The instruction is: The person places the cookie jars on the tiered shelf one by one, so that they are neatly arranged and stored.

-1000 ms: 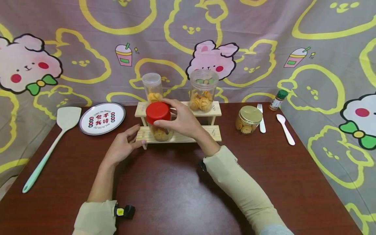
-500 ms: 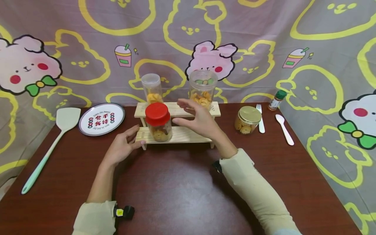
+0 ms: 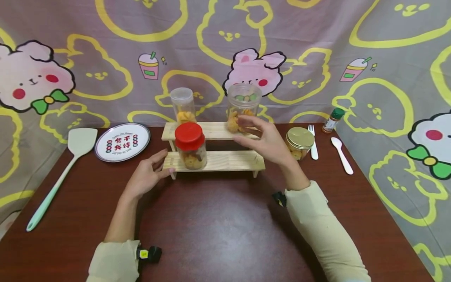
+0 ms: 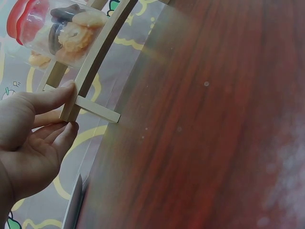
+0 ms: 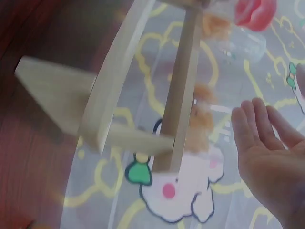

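Observation:
A two-tier wooden rack [image 3: 229, 160] stands at the table's back middle. My left hand [image 3: 146, 178] pinches the left end of its lower board, thumb above and fingers below in the left wrist view. On that board sits a jar with a red lid [image 3: 189, 136], cookies inside. The upper tier bears a narrow clear jar [image 3: 183, 103] on the left and a wide clear jar [image 3: 244, 103] on the right, both with yellow snacks. My right hand [image 3: 266, 141] holds nothing; its fingers are relaxed in front of the wide jar, overlapping its lower part.
Right of the rack stands a gold-lidded cookie jar [image 3: 299, 138], partly behind my right hand. Further right are a white fork [image 3: 314, 149], a green-capped spice bottle [image 3: 332, 120] and a white spoon [image 3: 341, 154]. A plate [image 3: 122, 135] and a spatula [image 3: 60, 180] lie left.
My right hand has let go of the red-lidded jar and moved right, toward the gold-lidded jar. The red-lidded jar and my left hand stay in place.

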